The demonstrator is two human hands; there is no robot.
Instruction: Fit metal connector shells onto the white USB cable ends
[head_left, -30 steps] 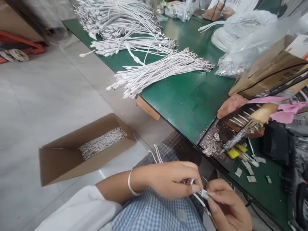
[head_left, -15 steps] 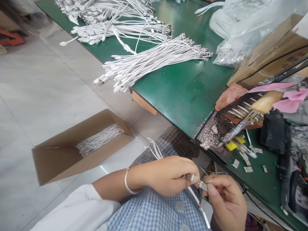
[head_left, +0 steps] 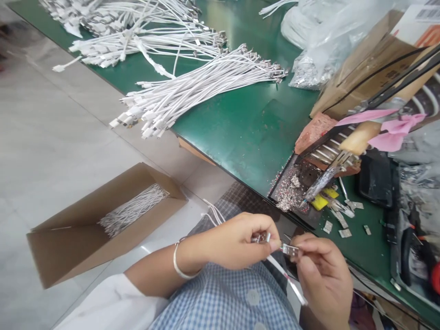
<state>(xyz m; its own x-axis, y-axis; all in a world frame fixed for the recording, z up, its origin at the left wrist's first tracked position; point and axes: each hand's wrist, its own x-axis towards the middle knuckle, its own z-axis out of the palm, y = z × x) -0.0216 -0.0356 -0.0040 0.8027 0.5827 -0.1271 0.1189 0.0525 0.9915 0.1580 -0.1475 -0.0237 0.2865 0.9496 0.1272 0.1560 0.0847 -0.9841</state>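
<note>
In the head view, our left hand (head_left: 237, 243) keeps its grip closed around white cables (head_left: 279, 267) above the checked apron (head_left: 220, 293); our right hand's (head_left: 325, 275) grip pinches a metal connector (head_left: 289, 250) between both hands, near the counter (head_left: 237, 126).

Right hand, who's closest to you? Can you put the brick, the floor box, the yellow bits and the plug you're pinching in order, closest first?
From the right hand, in the head view:
1. Plug: at its fingertips.
2. Yellow bits: just beyond the hand.
3. Brick: behind the yellow bits.
4. Floor box: far left, lower down.
</note>
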